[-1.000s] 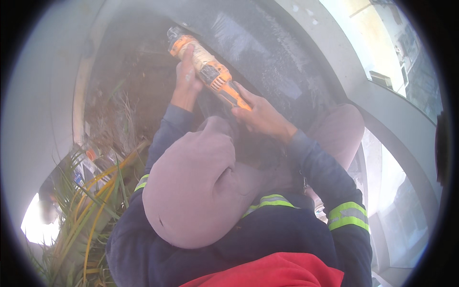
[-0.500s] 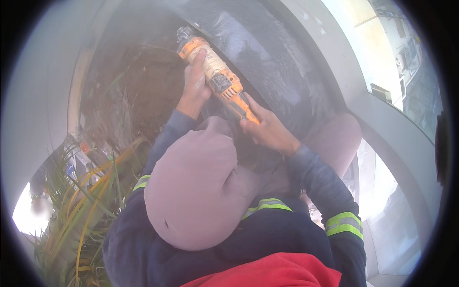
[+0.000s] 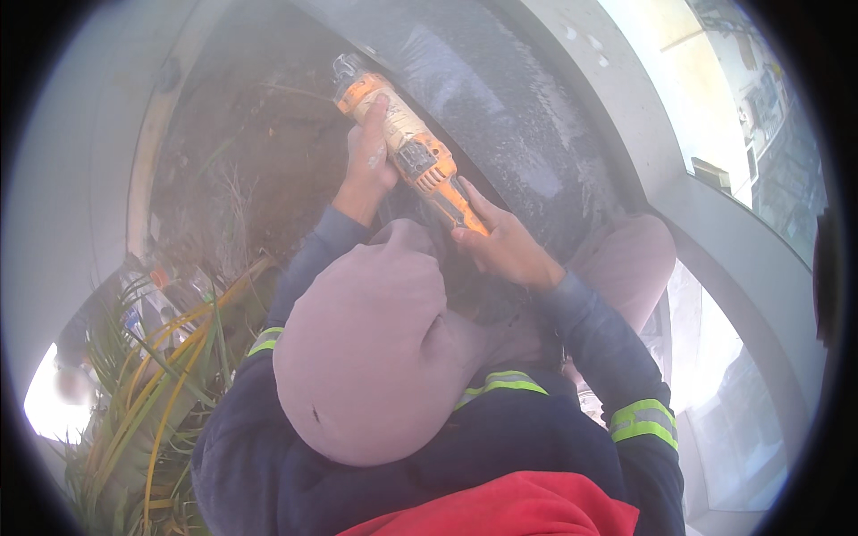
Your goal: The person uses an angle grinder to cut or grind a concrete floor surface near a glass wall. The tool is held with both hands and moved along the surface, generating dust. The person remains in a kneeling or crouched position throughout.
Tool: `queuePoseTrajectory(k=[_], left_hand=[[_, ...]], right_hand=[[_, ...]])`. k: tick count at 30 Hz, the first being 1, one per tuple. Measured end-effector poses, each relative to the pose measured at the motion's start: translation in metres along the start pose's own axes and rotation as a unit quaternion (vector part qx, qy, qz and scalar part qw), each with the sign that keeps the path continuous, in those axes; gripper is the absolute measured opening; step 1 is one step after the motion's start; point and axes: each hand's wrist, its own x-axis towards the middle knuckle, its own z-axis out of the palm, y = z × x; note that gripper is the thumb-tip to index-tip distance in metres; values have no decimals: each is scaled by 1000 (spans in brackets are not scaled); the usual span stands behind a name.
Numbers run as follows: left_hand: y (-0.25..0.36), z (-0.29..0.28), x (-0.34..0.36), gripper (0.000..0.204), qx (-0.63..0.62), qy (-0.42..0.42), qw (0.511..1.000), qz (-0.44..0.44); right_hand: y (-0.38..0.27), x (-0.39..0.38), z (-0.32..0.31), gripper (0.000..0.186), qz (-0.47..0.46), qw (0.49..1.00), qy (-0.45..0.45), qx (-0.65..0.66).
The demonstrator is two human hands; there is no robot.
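Note:
An orange angle grinder (image 3: 407,134), its middle wrapped in tan tape, lies slantwise between my hands with its metal head (image 3: 348,68) toward the far left. My left hand (image 3: 368,161) grips the body from the left, thumb along the taped part. Around the rear handle closes my right hand (image 3: 505,241), fingers partly hidden beneath it. The head end is at the edge of a dusty grey slab (image 3: 527,116). Haze blurs that spot, and I cannot make out the disc.
Brown soil (image 3: 268,152) lies left of the slab edge. Green and yellowing long-leaved plants (image 3: 161,384) crowd the lower left. Pale curved-looking walls (image 3: 80,170) stand on the left and a pale frame (image 3: 706,214) on the right. My bent knees (image 3: 366,348) are close below the tool.
The grinder and both hands have shifted very slightly to the right and nearer. The haze over the slab looks a little thinner; both grips stay the same.

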Motion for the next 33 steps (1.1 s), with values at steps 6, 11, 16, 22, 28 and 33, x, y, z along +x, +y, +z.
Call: queuePoseTrajectory(k=[6,11,16,22,28,33], left_hand=[[-9,1,-12,50,8,-14,1000,8],[0,-1,4,50,19,-2,1000,8],[8,4,12,47,9,1,1000,0],[1,5,-8,48,6,-3,1000,-17],[-9,0,-15,51,34,-17,999,2],[-6,-4,1,51,39,-14,999,6]], right_hand=[[1,-11,0,83,15,1000,-10,7],[3,5,-1,83,-14,1000,-3,8],[-8,11,-4,83,-7,1000,-7,7],[10,-3,-1,85,-2,1000,-7,19],[10,-11,-1,84,6,1000,-19,16],[13,6,-3,85,-13,1000,-11,10]])
